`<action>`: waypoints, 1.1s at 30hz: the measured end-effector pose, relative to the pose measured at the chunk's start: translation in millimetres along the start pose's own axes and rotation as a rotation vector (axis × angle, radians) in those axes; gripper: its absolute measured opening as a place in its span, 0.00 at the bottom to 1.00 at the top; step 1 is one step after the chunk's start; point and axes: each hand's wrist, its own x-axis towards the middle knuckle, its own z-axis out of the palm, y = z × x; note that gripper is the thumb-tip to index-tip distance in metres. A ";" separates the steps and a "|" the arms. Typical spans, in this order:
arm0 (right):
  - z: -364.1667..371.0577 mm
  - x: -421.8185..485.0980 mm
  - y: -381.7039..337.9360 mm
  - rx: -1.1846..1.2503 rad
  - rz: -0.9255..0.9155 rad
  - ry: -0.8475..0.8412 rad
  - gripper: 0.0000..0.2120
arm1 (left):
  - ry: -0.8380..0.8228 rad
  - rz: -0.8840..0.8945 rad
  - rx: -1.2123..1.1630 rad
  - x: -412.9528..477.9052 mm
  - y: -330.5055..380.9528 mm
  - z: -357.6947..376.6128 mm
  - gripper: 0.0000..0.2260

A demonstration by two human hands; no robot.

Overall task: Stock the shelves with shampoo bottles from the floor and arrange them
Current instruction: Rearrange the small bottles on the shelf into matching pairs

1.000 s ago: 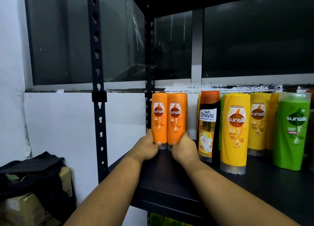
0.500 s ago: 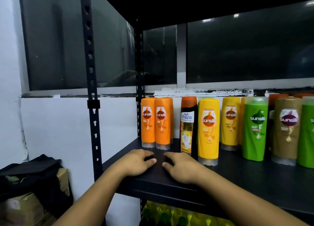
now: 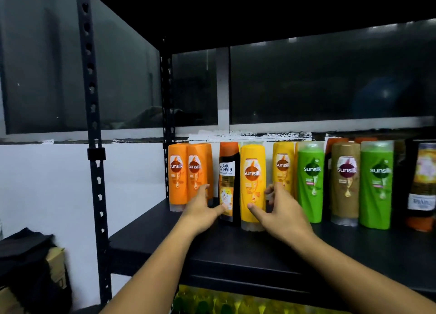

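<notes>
Both hands reach over the shelf [image 3: 236,250], fingers spread and gripping nothing. The left hand [image 3: 203,211] is before the orange bottles [image 3: 178,172]. The right hand [image 3: 282,211] has thumb and fingers either side of the yellow bottle [image 3: 252,172]; the black bottle [image 3: 227,172] stands between the hands.

We note a white wall [image 3: 47,184] under dark windows [image 3: 330,77], dim light, and a black bag [image 3: 23,266] on a box [image 3: 55,264].
</notes>
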 end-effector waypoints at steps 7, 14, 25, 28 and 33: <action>15.8 17.1 23.2 0.176 0.021 -0.168 0.33 | -0.130 0.064 -0.047 7.7 -10.2 19.8 0.45; 22.2 14.3 25.8 0.169 0.018 -0.192 0.28 | -0.124 0.085 0.042 2.7 -6.8 21.3 0.43; 16.7 13.1 28.6 0.158 0.120 -0.122 0.31 | -0.077 0.108 0.080 -0.9 0.6 21.9 0.39; 14.9 12.7 28.7 0.170 0.132 -0.133 0.31 | -0.084 0.103 0.088 -1.9 0.9 21.4 0.35; 11.5 10.6 27.3 0.196 0.157 -0.152 0.33 | -0.119 0.118 0.099 -5.4 4.4 19.7 0.28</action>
